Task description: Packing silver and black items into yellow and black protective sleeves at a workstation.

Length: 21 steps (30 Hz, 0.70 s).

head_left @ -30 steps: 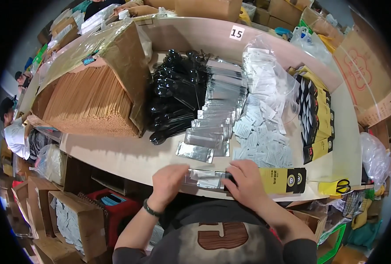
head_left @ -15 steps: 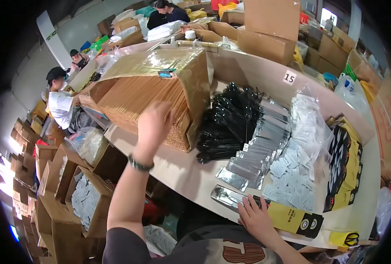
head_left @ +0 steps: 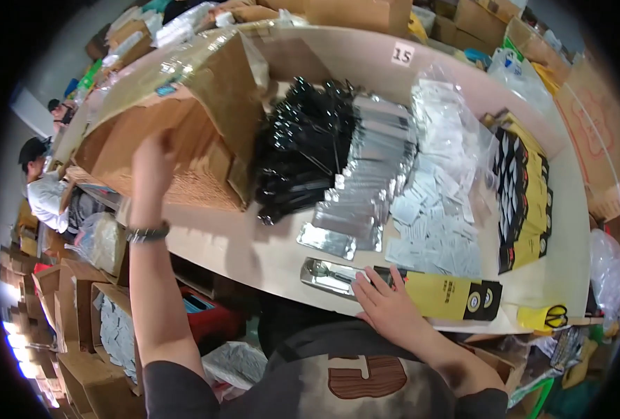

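My left hand (head_left: 155,157) reaches to the open front of a cardboard box (head_left: 243,98) packed with wooden chopsticks (head_left: 118,143). Blur smears its fingers, so whether they grip any is unclear. My right hand (head_left: 386,300) lies with fingers stretched out on a yellow and black packaging sleeve (head_left: 446,293). From the sleeve's left end sticks a clear-wrapped packet (head_left: 331,274) with something dark inside. Black plastic spoons (head_left: 303,146) in clear wrap are heaped right of the box. Beside them run overlapping rows of silvery flat packets (head_left: 365,178).
Small white packets (head_left: 432,237) spread below a clear bag (head_left: 442,105). A row of yellow and black sleeves (head_left: 526,195) stands at right. Yellow-handled scissors (head_left: 543,318) lie at the near right edge. A raised board (head_left: 310,52) borders the table; open cartons (head_left: 79,300) stand left.
The view has turned and tilted down, shifting the table up and left in the picture. My left hand stays by the chopsticks; my right hand still lies on the sleeve.
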Motion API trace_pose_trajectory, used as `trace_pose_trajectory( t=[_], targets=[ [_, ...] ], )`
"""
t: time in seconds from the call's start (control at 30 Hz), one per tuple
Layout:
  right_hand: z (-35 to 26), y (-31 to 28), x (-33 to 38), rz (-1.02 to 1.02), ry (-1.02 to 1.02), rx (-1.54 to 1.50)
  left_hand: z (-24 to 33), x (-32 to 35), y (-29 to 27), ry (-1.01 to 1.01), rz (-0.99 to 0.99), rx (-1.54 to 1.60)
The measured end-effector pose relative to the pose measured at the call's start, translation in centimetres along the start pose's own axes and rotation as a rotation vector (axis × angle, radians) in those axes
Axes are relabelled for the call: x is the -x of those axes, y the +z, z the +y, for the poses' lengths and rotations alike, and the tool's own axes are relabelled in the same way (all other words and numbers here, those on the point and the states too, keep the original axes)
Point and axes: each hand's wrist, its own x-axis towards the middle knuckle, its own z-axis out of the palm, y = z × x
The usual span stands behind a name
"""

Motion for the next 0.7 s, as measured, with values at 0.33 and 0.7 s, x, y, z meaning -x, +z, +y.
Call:
trace_pose_trajectory(
  t=[0.33, 0.7],
  targets=[
    [1.8, -0.8, 1.2, 0.038, 0.105, -0.194, 8.1, 20.5, 4.4, -0.468, -0.936, 1.016],
    [2.2, 0.9, -0.2, 0.277, 0.164, -0.218, 15.8, 20.3, 8.0, -0.094, -0.665, 0.399]
  ],
)
